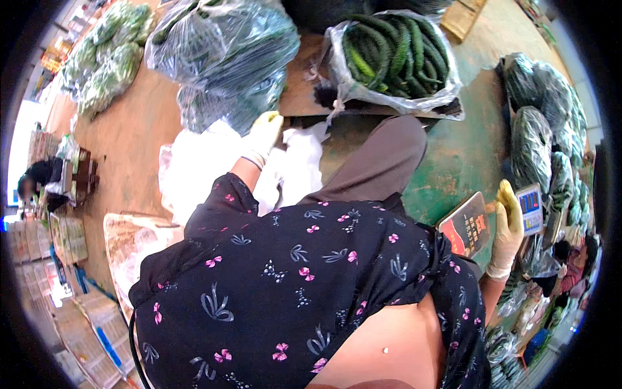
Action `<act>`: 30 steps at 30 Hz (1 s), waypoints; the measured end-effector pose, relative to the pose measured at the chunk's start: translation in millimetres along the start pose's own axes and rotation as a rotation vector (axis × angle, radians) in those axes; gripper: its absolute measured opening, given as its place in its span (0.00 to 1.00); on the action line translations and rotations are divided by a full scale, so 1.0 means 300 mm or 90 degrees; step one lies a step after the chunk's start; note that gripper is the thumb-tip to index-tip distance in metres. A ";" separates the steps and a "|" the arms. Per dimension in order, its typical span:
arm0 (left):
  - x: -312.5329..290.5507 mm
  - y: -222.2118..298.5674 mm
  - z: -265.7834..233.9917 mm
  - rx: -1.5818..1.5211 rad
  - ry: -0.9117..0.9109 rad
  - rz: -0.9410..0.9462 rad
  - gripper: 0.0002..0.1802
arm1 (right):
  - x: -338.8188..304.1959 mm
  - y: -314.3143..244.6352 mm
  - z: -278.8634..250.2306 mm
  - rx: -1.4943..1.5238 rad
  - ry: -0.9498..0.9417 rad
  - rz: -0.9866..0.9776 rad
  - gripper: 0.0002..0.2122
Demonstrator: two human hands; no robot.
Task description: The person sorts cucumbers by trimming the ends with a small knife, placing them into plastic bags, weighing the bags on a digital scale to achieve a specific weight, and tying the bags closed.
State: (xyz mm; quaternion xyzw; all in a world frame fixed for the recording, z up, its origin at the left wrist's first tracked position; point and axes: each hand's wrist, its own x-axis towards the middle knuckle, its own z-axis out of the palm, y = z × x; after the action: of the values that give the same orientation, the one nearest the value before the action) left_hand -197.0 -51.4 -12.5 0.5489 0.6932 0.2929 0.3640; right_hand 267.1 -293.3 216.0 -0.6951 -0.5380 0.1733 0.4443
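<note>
My left hand (262, 137), in a pale yellow glove, is closed with its fingers curled in; what they hold, if anything, is hidden. Just beyond it sits a large clear plastic bag (233, 58) of dark green vegetables. White plastic sheeting (194, 168) lies under and beside that wrist. On the right, my gloved right hand (509, 223) is held with its fingers stretched out, and nothing shows in it. Close beside it stands a weighing scale's display (530, 211). A box lined with clear plastic (455, 97) is filled with cucumbers (398, 55) ahead of me.
A dark printed board (468, 227) with a red patch is near my right hand. Bagged green vegetables (531, 146) line the right side, and more (107, 58) lie far left. Stacked cartons (97, 324) stand at lower left. A person (45, 178) is at far left.
</note>
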 end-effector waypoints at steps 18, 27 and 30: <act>0.028 -0.277 0.231 0.146 -0.251 -0.059 0.16 | 0.094 -0.007 0.252 0.143 -0.057 0.084 0.13; -0.359 0.443 -0.019 -0.332 -0.170 0.225 0.13 | 0.181 -0.200 0.633 0.398 -0.566 0.321 0.21; -0.502 0.556 -0.030 -0.131 -0.224 0.549 0.19 | 0.151 -0.228 0.785 0.517 -0.546 0.237 0.15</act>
State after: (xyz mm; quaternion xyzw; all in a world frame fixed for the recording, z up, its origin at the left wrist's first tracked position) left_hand -93.2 -160.6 154.5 0.7889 0.2969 0.3872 0.3736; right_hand 73.4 -148.9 153.4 -0.4213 -0.4296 0.7027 0.3797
